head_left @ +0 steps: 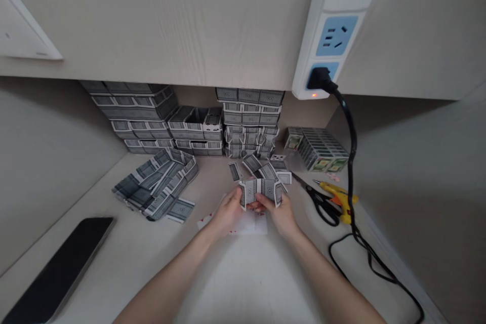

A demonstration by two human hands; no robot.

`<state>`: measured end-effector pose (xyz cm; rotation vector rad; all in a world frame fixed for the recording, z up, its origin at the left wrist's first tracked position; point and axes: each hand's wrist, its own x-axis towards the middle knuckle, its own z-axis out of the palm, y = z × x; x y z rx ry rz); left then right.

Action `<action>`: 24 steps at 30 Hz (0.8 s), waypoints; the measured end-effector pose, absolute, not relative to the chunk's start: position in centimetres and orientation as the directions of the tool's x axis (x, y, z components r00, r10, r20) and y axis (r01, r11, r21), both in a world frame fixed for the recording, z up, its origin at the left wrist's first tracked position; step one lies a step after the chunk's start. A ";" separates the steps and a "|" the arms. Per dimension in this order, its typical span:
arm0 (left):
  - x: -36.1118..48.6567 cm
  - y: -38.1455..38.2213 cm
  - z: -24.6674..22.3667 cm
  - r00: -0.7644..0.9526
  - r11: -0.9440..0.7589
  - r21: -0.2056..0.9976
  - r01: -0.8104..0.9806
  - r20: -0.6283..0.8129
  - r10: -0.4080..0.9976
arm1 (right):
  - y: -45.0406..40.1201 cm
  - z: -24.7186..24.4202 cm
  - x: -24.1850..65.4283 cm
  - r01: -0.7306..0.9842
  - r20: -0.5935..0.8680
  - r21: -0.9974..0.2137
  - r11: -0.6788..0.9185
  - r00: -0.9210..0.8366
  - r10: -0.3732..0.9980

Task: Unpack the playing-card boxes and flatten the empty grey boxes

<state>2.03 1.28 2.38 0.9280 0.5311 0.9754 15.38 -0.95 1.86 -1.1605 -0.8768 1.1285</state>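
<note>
Between my hands is a folded playing-card piece (248, 191), made of cards with grey patterned backs joined side by side, its ends bent. My left hand (229, 207) grips its left end. My right hand (278, 211) pinches it at the right, with the thumb across the front near the middle. Under my hands lie playing cards (248, 225) face up, showing red marks. Just beyond the held piece, several loose folded cards (252, 163) are scattered on the desk.
A card-built tray (159, 182) lies at left, by a black phone-like slab (61, 268). Stacked card boxes (250, 116) line the back. At right are packed card decks (322, 147), black scissors (322, 205), a yellow glue gun (343, 200) and a black cable (351, 162) from a power strip (330, 40).
</note>
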 end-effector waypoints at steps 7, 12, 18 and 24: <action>1.9 1.5 2.2 0.439 0.250 0.849 -0.465 -0.024 0.898 | -1.1 1.9 15.1 -0.191 -0.008 -0.981 0.040 0.244 0.970; 1.7 1.6 2.0 0.424 0.247 0.868 -0.431 -0.047 0.905 | -1.5 2.7 14.9 -0.190 0.005 -0.981 0.046 0.210 0.978; 1.4 1.6 2.2 0.330 0.193 0.929 -0.315 -0.083 0.940 | -1.4 2.7 15.0 -0.233 -0.039 -0.973 -0.002 0.156 0.987; 1.3 1.7 2.6 0.362 0.227 0.889 -0.399 -0.075 0.929 | -1.3 2.3 14.9 -0.355 -0.111 -0.931 -0.082 0.064 0.992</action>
